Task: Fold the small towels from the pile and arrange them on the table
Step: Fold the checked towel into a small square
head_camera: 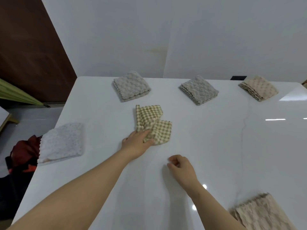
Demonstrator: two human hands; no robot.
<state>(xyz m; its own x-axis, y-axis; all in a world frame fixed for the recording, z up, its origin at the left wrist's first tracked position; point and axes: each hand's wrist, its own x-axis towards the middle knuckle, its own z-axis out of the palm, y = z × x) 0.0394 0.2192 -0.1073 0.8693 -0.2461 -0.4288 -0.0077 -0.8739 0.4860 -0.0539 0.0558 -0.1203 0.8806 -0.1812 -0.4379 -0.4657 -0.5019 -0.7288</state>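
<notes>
A yellow-checked small towel [152,122] lies partly folded in the middle of the white table [216,146]. My left hand [136,144] grips its near corner, fingers curled round the cloth. My right hand [180,166] hovers just above the table nearer to me, fingers loosely curled and holding nothing. Three folded towels sit along the far edge: a grey towel [131,86] at the left, a second grey towel [198,90] in the middle and a beige towel [259,87] at the right. A white towel [62,142] lies at the left edge. A beige towel [264,213] lies at the near right.
A red and dark bundle of cloth [23,155] sits off the table's left edge. A brown panel [29,52] and a pale wall stand behind. The table's left edge runs diagonally toward me.
</notes>
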